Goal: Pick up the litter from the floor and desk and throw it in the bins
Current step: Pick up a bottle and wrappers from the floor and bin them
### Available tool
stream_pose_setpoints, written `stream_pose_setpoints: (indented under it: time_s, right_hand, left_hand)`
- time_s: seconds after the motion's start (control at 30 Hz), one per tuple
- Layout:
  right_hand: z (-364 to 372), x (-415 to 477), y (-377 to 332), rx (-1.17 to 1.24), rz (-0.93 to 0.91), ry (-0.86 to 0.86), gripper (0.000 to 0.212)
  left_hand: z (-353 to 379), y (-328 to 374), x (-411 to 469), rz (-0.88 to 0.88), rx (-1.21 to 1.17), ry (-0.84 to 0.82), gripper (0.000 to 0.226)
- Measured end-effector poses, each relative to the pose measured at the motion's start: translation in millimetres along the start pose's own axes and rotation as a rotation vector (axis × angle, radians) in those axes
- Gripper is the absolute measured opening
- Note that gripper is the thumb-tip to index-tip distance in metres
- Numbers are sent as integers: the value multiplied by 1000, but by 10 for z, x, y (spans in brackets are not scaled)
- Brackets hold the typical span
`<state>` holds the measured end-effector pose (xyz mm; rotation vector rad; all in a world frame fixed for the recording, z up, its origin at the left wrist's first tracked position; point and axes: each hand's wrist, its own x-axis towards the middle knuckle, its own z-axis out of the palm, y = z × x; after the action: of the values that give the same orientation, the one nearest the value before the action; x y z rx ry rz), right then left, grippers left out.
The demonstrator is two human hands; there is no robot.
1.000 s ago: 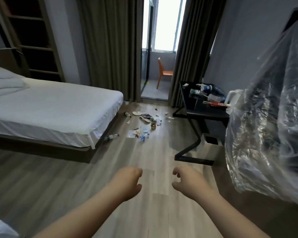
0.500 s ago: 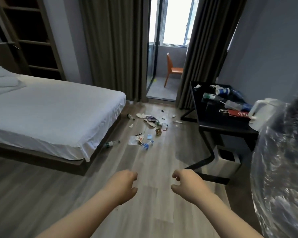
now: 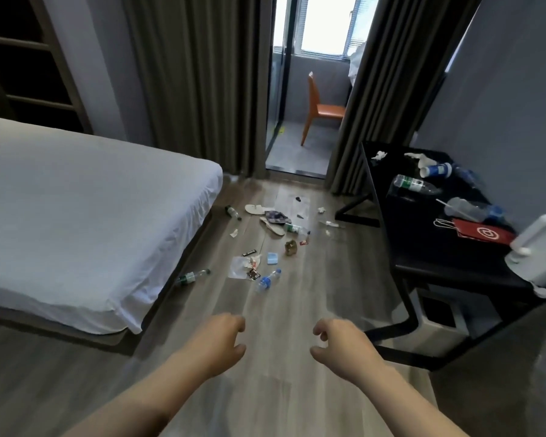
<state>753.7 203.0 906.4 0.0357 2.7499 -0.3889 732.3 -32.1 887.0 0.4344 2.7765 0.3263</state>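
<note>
Litter is scattered over the wooden floor ahead: a clear bottle with a blue label [image 3: 268, 280], a bottle beside the bed [image 3: 192, 276], a clear plastic wrapper [image 3: 241, 266], a small blue box [image 3: 272, 258] and slippers [image 3: 273, 228] farther off. On the black desk [image 3: 438, 263] at the right lie plastic bottles [image 3: 413, 185], a paper cup [image 3: 437, 170], tissues and a red paper bag [image 3: 483, 235]. A grey bin [image 3: 435, 326] stands under the desk. My left hand [image 3: 216, 343] and my right hand [image 3: 344, 345] hang low in front, fingers loosely curled, holding nothing.
A bed with a white sheet [image 3: 85, 216] fills the left side. Dark curtains frame a doorway to a balcony with an orange chair [image 3: 320, 108]. A white kettle [image 3: 539, 253] sits on the desk's near end.
The view has moved forward toward the litter and desk. The clear plastic sheet at the right has slid out of view. Both hands stay held out, empty.
</note>
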Motion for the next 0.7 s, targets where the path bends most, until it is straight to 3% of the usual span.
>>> stream_pose_setpoints:
  time_s: [0.7]
  right_hand:
    - [-1127,3907,129,56,-39,-129,43]
  left_hand:
    - [-937,-733,3613,-119,-24,-4,29]
